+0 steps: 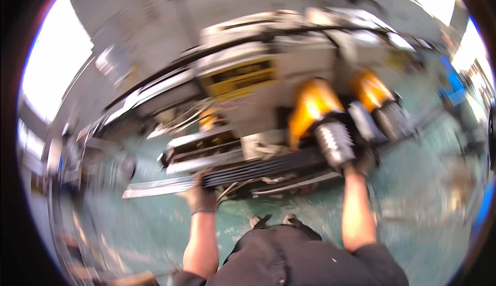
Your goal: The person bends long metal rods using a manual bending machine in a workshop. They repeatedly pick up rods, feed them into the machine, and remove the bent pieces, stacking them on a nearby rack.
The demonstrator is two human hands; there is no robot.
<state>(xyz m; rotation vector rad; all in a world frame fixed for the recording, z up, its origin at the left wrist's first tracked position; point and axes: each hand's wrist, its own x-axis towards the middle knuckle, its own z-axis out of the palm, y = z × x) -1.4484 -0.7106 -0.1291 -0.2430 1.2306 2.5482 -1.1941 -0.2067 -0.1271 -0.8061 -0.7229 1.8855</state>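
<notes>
A bundle of long, flat metal bars [248, 171] lies across in front of me, pale at its left end and darker toward the right. My left hand [200, 197], in a dark glove, is closed round the bars near that left end. My right hand [364, 163], also in a dark glove, is at the right part of the bundle, beside a grey ribbed cylinder [335, 141]. Blur and shadow hide its fingers, so its grip cannot be made out. Below the bars, a thinner strip [297, 185] runs between my hands.
Beyond the bars stands a pale machine [305, 61] with a black-and-yellow label [240, 79]. Two orange housings [316, 102] with ribbed grey ends jut toward me at the right. A metal frame [206, 149] projects at the left. Green floor [150, 229] surrounds my feet. A blue object [453, 82] stands far right.
</notes>
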